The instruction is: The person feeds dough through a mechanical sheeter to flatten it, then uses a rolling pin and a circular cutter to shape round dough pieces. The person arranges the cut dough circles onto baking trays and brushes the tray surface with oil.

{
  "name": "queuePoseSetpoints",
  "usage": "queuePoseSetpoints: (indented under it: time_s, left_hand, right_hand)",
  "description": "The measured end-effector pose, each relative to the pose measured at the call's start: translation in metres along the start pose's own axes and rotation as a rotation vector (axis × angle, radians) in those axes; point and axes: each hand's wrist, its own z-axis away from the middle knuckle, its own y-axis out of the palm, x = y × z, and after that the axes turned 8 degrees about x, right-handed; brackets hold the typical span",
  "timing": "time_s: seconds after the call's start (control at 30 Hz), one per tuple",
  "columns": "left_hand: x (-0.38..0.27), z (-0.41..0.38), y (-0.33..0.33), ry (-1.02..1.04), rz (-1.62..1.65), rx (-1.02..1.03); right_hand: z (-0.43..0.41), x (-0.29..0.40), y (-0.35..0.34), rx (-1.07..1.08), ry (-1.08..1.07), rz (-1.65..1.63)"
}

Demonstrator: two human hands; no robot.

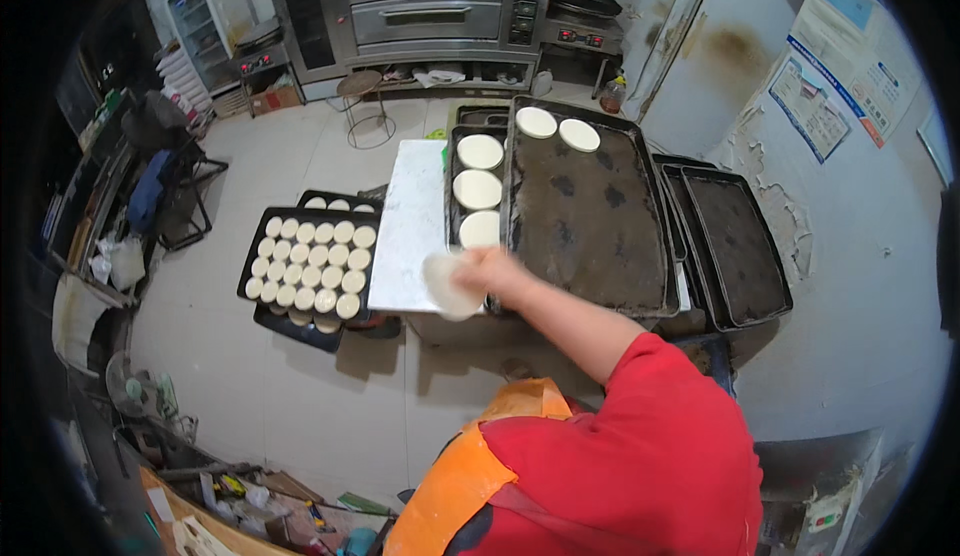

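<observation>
My right hand (487, 277) grips a thin pale round of dough (448, 286), blurred by motion, over the front of a white tabletop (409, 218). Just beyond the hand, a column of dough rounds (478, 190) lies in a narrow dark tray, partly covered by a larger one. That larger black baking tray (592, 218) sits to the right of the hand, with two dough rounds (558, 129) near its far edge. My left hand is out of view.
Left of the table, stacked trays (304, 278) hold rows of small dough rounds. Dark trays (731, 244) lean at the right by a peeling wall. A deck oven (427, 19) stands at the back, a round stool (361, 87) before it. A folding chair (176, 181) is at left.
</observation>
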Motion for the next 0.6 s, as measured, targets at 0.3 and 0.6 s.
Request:
queuePoseSetpoints:
  time_s: [0.3, 0.6]
  left_hand:
    - [-0.009, 0.042, 0.143, -0.061, 0.129, 0.211]
    - [-0.045, 0.082, 0.484, -0.126, 0.034, 0.845]
  right_hand:
    - [-0.102, -0.095, -0.366, -1.357, -0.100, -0.057]
    - [-0.121, -0.092, -0.449, -1.281, 0.001, 0.207]
